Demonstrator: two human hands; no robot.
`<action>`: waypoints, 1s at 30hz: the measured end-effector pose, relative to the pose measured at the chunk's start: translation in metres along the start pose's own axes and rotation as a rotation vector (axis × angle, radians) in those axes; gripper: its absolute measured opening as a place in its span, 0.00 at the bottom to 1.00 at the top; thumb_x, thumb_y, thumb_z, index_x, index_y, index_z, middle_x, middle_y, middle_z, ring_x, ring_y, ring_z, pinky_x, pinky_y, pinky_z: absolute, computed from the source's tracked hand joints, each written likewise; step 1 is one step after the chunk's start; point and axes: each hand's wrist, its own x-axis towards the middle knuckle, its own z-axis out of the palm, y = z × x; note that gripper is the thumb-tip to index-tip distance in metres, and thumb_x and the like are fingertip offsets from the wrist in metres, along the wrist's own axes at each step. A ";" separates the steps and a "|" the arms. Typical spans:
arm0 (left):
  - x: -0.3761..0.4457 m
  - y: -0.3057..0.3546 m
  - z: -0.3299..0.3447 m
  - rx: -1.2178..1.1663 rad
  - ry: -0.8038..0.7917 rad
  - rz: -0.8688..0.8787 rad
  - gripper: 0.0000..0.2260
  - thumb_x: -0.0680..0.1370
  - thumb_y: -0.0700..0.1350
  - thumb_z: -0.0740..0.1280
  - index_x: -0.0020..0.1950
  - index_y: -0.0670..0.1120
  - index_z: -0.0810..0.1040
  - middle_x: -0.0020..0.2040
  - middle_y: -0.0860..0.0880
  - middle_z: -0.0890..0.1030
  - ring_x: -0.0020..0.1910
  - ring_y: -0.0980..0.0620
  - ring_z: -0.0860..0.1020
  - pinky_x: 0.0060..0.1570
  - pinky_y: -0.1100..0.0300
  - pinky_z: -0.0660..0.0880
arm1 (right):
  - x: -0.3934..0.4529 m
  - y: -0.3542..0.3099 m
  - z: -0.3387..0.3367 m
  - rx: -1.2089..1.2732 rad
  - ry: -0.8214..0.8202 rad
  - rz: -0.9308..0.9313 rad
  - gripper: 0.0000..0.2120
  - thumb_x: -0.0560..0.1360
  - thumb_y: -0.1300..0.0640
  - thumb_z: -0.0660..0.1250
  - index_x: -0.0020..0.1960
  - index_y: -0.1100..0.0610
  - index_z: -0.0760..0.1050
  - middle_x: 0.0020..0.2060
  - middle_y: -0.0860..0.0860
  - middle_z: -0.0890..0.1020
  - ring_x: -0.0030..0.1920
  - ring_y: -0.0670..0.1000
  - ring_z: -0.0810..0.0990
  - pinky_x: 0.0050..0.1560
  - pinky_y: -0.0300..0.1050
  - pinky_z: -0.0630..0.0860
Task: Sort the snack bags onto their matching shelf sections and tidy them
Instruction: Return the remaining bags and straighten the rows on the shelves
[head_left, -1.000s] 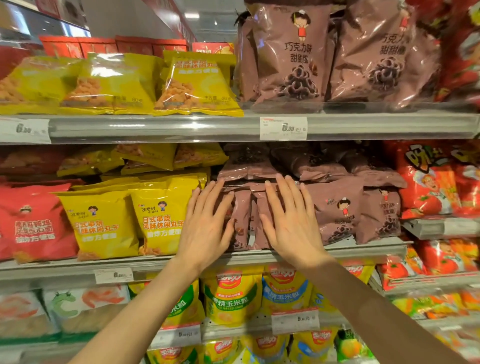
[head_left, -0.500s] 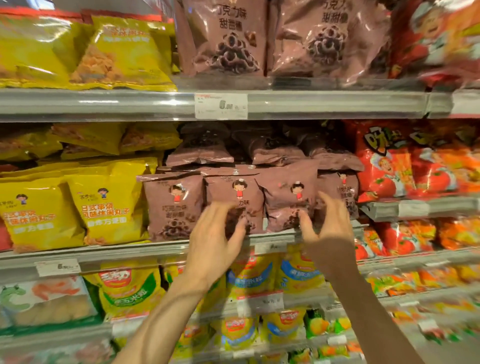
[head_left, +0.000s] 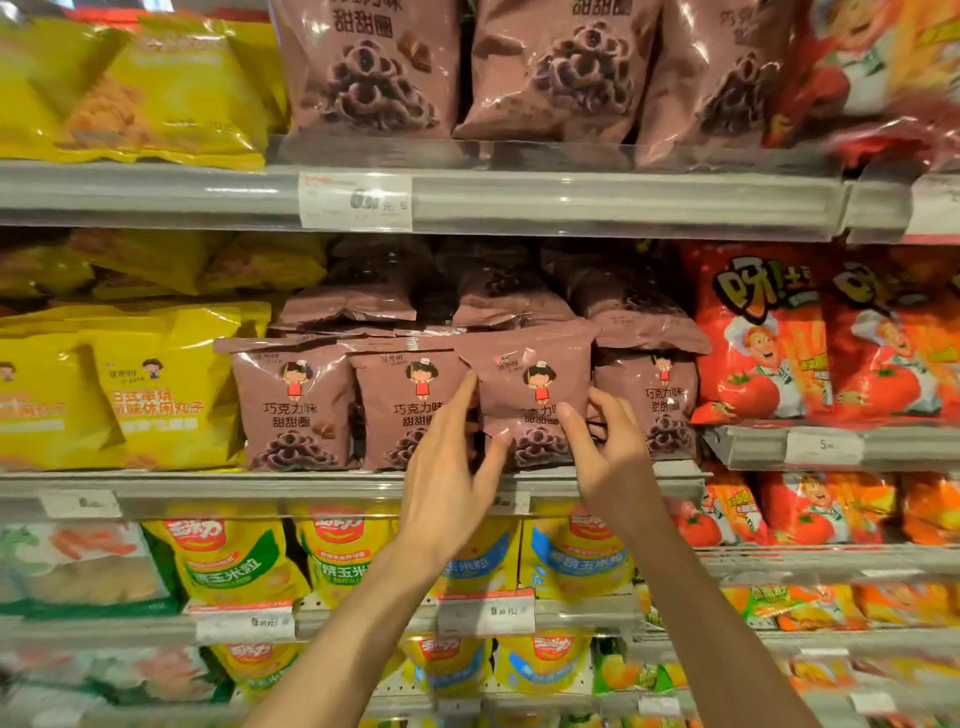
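Between both hands (head_left: 524, 457), brown bag (head_left: 535, 384)

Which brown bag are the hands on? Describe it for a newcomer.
Find the middle shelf, between yellow bags and red bags. In its front row of brown bags, take the third from the left. Only it sits tilted, both hands at its sides.

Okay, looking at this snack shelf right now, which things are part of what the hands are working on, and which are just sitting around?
In the job:
left hand and right hand, both gripping the tilted brown bag
upright brown bags beside it on the middle shelf

Just there:
yellow bags to the left
red tomato bags to the right
corn bags below
price tag above
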 end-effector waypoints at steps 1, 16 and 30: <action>0.002 0.001 -0.001 0.006 0.011 0.012 0.31 0.82 0.53 0.69 0.83 0.51 0.61 0.77 0.56 0.70 0.73 0.58 0.71 0.71 0.64 0.67 | 0.002 0.001 0.000 0.051 -0.015 0.015 0.20 0.80 0.42 0.66 0.67 0.52 0.76 0.58 0.48 0.80 0.62 0.54 0.79 0.66 0.58 0.76; 0.015 -0.010 -0.003 0.004 -0.168 0.061 0.50 0.75 0.50 0.77 0.85 0.56 0.44 0.74 0.51 0.65 0.72 0.55 0.67 0.66 0.64 0.68 | 0.015 0.012 0.005 0.164 -0.056 -0.031 0.09 0.81 0.46 0.67 0.60 0.43 0.73 0.48 0.41 0.85 0.48 0.43 0.84 0.47 0.34 0.78; 0.021 -0.052 -0.052 0.595 0.206 0.377 0.23 0.80 0.49 0.70 0.73 0.45 0.75 0.74 0.39 0.72 0.71 0.37 0.70 0.67 0.42 0.69 | -0.007 -0.002 0.024 -0.214 0.204 -0.183 0.28 0.81 0.53 0.69 0.75 0.67 0.67 0.64 0.63 0.78 0.64 0.62 0.78 0.65 0.58 0.77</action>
